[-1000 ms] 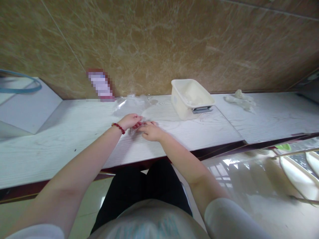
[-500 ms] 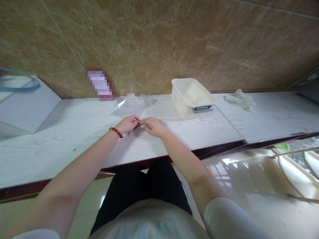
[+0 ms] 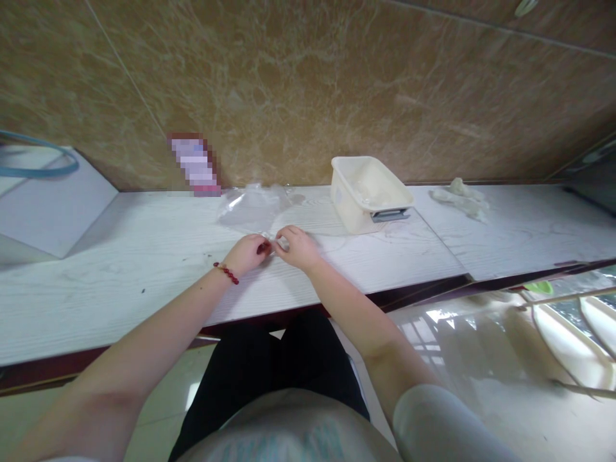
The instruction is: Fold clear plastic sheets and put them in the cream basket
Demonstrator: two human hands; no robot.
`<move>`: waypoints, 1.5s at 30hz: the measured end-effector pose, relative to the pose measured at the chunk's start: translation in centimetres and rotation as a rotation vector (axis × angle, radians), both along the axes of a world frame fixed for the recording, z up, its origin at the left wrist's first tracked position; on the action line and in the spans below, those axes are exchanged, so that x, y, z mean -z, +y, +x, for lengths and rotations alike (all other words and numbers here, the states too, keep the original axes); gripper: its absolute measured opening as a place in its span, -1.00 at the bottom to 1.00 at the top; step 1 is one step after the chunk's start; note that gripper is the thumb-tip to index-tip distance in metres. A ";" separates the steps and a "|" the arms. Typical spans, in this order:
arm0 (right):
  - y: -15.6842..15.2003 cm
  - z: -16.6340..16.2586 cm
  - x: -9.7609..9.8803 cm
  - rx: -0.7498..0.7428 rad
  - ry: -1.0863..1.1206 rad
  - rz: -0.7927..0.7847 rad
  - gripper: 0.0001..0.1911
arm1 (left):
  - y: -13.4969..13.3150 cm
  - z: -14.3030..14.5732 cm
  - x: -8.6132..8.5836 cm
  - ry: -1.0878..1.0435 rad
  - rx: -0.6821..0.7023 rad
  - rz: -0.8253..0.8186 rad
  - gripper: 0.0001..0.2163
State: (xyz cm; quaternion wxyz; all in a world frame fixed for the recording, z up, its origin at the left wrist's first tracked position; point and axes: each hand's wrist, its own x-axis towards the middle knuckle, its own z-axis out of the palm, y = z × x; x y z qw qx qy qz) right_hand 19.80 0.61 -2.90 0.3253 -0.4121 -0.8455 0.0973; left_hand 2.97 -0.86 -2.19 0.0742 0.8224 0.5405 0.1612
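My left hand (image 3: 249,252), with a red bead bracelet on its wrist, is closed in a pinch low over the white counter. Facing it, fingertips almost touching, my right hand (image 3: 297,249) is also closed. Between the fingers shows a small clear plastic piece (image 3: 283,243); its exact shape is mostly hidden. Just behind the hands a clear plastic bag (image 3: 253,206) lies flat on the counter.
A cream plastic bin (image 3: 344,199) with a grey handle stands right of the hands, some clear items inside. Farther right lies a crumpled whitish cloth or glove (image 3: 462,200). A white box (image 3: 52,205) stands at the left. A brown marbled wall (image 3: 269,90) rises behind the counter.
Both hands have shifted slightly and come closer at the fingertips, my left hand turning a little. The bag and bin stay where they were; the view has tilted slightly.
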 end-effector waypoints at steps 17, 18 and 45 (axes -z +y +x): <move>-0.8 -1.9 -0.1 0.009 -0.233 -0.054 -0.66 | -0.7 -0.5 0.8 0.165 -0.021 0.110 -0.57; -0.8 -1.9 -0.1 0.021 -0.233 -0.035 -0.66 | -0.7 -0.5 0.8 0.167 -0.024 0.099 -0.56; -0.9 -0.4 -0.2 -0.175 -0.378 -0.068 -0.49 | -2.2 -4.7 1.4 0.259 -0.004 -0.053 -0.45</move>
